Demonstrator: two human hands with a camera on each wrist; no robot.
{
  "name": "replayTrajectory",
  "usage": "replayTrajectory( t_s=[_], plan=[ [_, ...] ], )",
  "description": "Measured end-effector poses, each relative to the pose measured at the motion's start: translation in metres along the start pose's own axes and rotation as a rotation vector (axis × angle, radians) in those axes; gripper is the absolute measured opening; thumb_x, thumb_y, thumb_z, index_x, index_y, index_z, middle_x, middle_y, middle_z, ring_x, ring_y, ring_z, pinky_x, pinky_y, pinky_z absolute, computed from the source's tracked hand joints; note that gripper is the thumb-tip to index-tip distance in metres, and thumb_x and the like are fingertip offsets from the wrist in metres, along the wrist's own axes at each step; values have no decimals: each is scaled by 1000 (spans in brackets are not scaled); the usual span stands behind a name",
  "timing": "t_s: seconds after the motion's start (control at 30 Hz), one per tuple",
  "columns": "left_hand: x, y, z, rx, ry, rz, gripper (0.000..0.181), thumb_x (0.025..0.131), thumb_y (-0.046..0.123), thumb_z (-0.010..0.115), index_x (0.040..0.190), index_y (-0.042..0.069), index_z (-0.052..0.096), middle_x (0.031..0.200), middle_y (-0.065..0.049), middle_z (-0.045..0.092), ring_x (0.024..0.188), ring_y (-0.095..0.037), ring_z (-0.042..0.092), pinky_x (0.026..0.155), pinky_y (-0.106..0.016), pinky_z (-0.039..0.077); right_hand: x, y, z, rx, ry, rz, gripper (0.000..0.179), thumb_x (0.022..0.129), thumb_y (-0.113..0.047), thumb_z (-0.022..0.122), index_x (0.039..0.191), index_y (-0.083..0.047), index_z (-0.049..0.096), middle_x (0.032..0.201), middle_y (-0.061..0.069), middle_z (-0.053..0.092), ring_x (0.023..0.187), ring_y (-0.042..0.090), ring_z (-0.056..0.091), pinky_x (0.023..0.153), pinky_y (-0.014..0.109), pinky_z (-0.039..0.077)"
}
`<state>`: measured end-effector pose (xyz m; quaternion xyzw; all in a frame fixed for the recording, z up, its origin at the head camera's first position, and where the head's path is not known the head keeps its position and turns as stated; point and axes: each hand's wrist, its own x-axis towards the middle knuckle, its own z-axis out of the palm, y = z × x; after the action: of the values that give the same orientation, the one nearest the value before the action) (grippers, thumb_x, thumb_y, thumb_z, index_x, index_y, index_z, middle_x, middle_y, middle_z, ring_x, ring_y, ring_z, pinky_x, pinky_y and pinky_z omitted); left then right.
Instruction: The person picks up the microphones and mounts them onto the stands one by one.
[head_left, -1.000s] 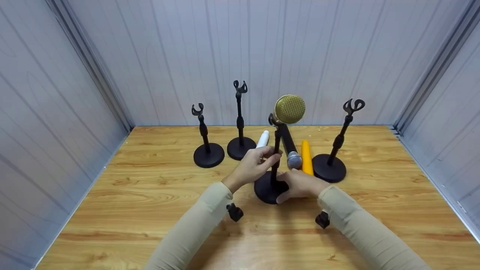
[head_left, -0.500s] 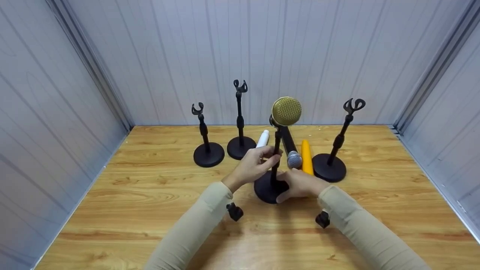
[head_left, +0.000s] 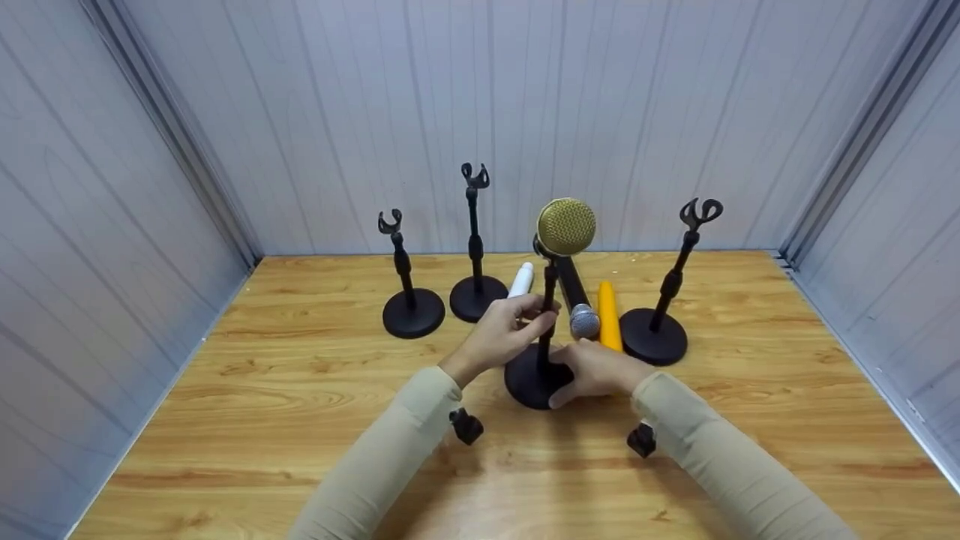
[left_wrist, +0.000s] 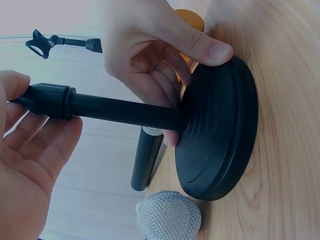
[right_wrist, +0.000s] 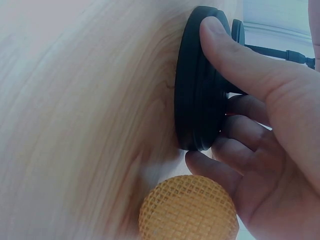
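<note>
Two sleeved forearms (head_left: 384,457) reach inward, converging at black stand (head_left: 545,346), upright near middle of table (head_left: 285,420), with gold-headed microphone (head_left: 566,227) on top. Left hand (head_left: 501,332) higher, fingers and thumb pinching pole (left_wrist: 125,110); right hand (head_left: 598,367) low, thumb on rim of base (left_wrist: 215,135), fingers curled beside it, gripping stand.

A black stand (left_wrist: 132,111) (gold-headed microphone (head_left: 567,227) atop) stands upright.
</note>
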<state>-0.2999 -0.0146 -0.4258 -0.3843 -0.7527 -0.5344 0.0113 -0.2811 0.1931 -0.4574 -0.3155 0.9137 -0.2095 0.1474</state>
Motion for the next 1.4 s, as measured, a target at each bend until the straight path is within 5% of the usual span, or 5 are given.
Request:
replayTrajectory(
  t_s=[0.63, 0.93, 1.17, 1.4],
  plan=[
    [2, 0, 2, -3, 3, 18, 21, 103, 15, 61, 117, 1, 68, 106, -10, 72, 95, -13, 68, 84, -30, 57, -2, 2, 1, 3, 11, 7, 55, 79, -41, 87, 123, -11, 72, 126, 3, 69, 108, 20, 66, 99, 44, 50],
    [2, 0, 3, -18, 47, 51, 19, 103, 12, 60, 115, 0, 69, 102, -15, 73, 91, -26, 70, 81, -39, 58, -1, 0, 0, -6, 9, 28, 62, 78, -41, 87, 128, -7, 70, 131, 9, 66, 114, 27, 65, 100, 46, 49],
    [0, -3, 2, 25, 68, 56, 22, 104, 20, 62, 113, 3, 72, 98, -8, 74, 89, -12, 69, 78, -33, 59, 0, -2, 0, -13, 4, 31, 62, 77, -42, 88, 126, -8, 71, 131, 10, 67, 112, 27, 65, 100, 46, 49],
    [1, 1, 2, 26, 78, 41, 18, 102, 10, 62, 111, -2, 72, 99, -10, 74, 90, -21, 70, 81, -38, 59, 1, -1, 0, -6, -6, 40, 65, 78, -42, 88, 130, -9, 69, 135, 8, 64, 117, 26, 63, 103, 45, 47]
  ],
)
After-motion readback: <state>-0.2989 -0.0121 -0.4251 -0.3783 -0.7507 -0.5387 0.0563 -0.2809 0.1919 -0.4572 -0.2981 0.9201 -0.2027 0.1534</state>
